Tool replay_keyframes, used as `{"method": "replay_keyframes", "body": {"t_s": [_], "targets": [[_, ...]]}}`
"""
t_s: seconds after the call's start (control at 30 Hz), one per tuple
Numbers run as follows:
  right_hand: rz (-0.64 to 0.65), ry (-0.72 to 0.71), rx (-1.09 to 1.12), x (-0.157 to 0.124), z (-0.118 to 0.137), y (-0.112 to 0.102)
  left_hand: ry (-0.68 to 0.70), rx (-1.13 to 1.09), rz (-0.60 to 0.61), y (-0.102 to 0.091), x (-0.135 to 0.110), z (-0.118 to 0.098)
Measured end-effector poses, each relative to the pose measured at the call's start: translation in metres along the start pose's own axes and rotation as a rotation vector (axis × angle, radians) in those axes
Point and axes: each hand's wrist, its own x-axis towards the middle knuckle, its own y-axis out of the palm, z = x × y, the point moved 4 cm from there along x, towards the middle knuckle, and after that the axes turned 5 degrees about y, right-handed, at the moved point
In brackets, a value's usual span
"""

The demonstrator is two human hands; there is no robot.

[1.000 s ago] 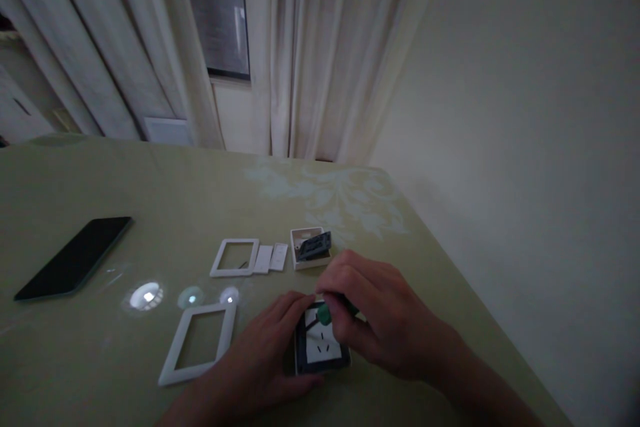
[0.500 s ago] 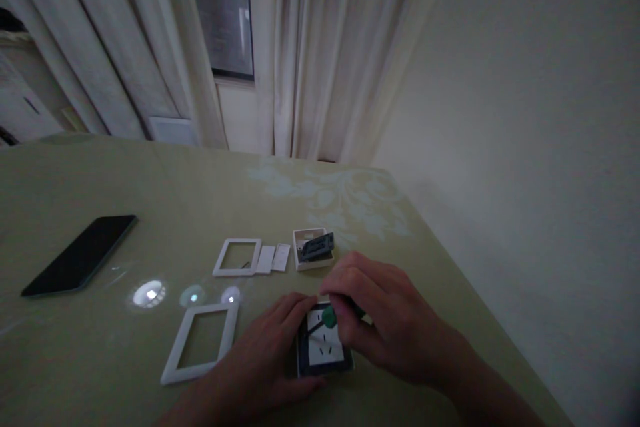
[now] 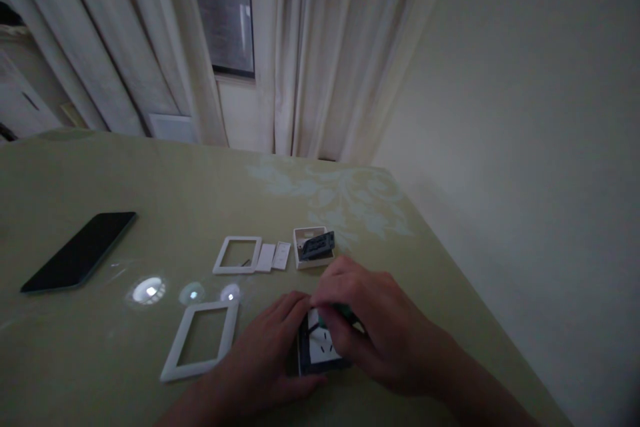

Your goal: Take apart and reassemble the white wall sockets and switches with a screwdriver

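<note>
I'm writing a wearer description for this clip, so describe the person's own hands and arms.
Both the left hand and the right hand are bare, without gloves. No watch, bracelet or ring shows. The forearms are uncovered as far as the view reaches; no sleeve appears. Dim light hides finer marks.

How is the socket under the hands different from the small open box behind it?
The socket shows a slotted white face with a dark border; the box is open, a tilted dark part inside. The left hand holds the socket; the box stands farther back. Both have four-sided outlines.
</note>
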Motion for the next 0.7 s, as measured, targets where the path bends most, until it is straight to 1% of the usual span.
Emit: {"method": "replay_keyframes", "body": {"t_s": [0.1,0.17,0.23,0.33,0.37,0.4,0.47,0.53,0.57,0.63,0.7], "targets": [[0.035,-0.096,0.106,0.000,0.000,0.000,0.012,-0.015,0.010,0.000,0.000,0.001],[0.048,-0.111,0.107,0.000,0.000,0.000,0.022,-0.011,0.004,0.000,-0.001,0.002],[-0.005,-0.062,-0.046,0.000,-0.002,0.000,0.029,0.000,-0.003,0.001,-0.002,0.003],[-0.151,0.064,-0.386,0.000,-0.005,-0.005,0.006,0.025,-0.019,0.004,-0.003,0.004],[-0.173,0.084,-0.454,0.000,-0.004,-0.006,-0.003,0.035,-0.026,0.004,-0.003,0.004],[-0.164,0.081,-0.478,0.000,-0.003,-0.006,-0.008,0.042,-0.032,0.005,-0.003,0.004],[-0.085,0.003,-0.428,0.001,0.001,-0.005,0.000,0.042,-0.036,0.006,-0.003,0.003],[0.004,-0.117,-0.300,0.000,0.007,-0.003,0.021,0.027,-0.039,0.006,-0.003,0.002],[0.026,-0.152,-0.246,0.000,0.009,-0.003,0.030,0.020,-0.044,0.005,-0.003,0.002],[0.009,-0.130,-0.227,-0.001,0.007,-0.004,0.033,0.014,-0.051,0.005,-0.003,0.002],[-0.066,-0.030,-0.306,-0.001,0.002,-0.007,0.028,0.017,-0.046,0.005,-0.003,0.003]]}}
